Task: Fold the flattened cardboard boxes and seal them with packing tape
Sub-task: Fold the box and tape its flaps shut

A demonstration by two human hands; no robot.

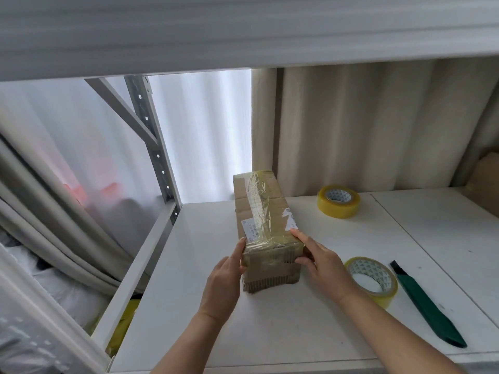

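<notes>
Running away from the person, the taped cardboard box [266,228] has its near end clasped between left hand [225,282] and right hand [322,263], seemingly equally near.

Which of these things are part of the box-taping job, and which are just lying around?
Part of the job: cardboard box, held by left hand and right hand; near tape roll; far tape roll; green cutter.

Just lying about: curtain; brown cardboard at the right edge.

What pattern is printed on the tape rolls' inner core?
White with green triangles, clearest on the near tape roll in the head view.
</notes>
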